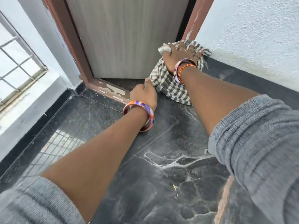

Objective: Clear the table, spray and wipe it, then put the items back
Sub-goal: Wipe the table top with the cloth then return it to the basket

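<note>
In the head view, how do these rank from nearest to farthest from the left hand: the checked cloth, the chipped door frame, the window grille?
From the left hand:
1. Checked cloth: its fingers pinch the cloth's left edge, just to the right.
2. Chipped door frame: its bottom rail lies directly left of the hand.
3. Window grille: far left, beyond the wall corner.

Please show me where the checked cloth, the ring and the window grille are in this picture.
checked cloth (171, 88): head view, on the flat near part lying on the dark surface.
ring (183, 49): head view, on the gold band on a finger.
window grille (15, 62): head view, on a bar.
</note>
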{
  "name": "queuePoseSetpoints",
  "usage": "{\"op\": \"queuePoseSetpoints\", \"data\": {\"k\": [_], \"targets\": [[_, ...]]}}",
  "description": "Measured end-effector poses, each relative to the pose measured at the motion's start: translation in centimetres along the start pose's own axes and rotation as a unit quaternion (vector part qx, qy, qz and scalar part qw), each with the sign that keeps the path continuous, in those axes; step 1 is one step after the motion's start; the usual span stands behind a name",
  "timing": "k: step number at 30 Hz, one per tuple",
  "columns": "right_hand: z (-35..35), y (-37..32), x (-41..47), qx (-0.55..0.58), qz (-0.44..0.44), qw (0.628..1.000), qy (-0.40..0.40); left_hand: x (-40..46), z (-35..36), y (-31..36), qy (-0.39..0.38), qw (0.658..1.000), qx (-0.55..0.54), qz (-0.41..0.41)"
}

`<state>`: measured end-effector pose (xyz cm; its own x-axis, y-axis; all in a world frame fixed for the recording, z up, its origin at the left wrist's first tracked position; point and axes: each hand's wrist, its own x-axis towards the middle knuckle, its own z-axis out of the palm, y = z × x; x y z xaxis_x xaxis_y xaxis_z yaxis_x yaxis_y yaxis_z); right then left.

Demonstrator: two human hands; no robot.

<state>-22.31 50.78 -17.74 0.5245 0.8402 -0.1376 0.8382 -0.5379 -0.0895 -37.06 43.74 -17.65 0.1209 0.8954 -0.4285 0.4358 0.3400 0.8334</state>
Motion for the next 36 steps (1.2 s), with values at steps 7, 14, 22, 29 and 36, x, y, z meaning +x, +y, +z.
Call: {"op": "queuePoseSetpoints", "data": {"k": [7, 14, 22, 29, 36], "targets": [[0.5, -0.3, -2.7, -0.038, -0.15, 0.988, 0.011, -1.1, -1.0, 0.3, 0.025, 0.999, -0.031, -0.027], [1.9, -2.6, -10.3, -0.077, -0.255, 0.963, 0.023, -3.1, -3.9, -0.9, 0.003, 0.998, 0.039, -0.056], [3.1, -3.7, -20.0, -0.074, -0.325, 0.943, 0.008, -8.2, -7.4, -4.1, 0.043, 0.993, 0.072, -0.082], [3.9, -4.3, -28.2, -0.041, -0.36, 0.932, -0.025, -12.7, -9.1, -7.2, 0.045, 0.991, 0.091, -0.082], [5.0, -5.4, -36.5, -0.127, -0.41, 0.903, -0.03, -18.9, -10.6, -10.9, 0.085, 0.979, 0.18, -0.042]]}}
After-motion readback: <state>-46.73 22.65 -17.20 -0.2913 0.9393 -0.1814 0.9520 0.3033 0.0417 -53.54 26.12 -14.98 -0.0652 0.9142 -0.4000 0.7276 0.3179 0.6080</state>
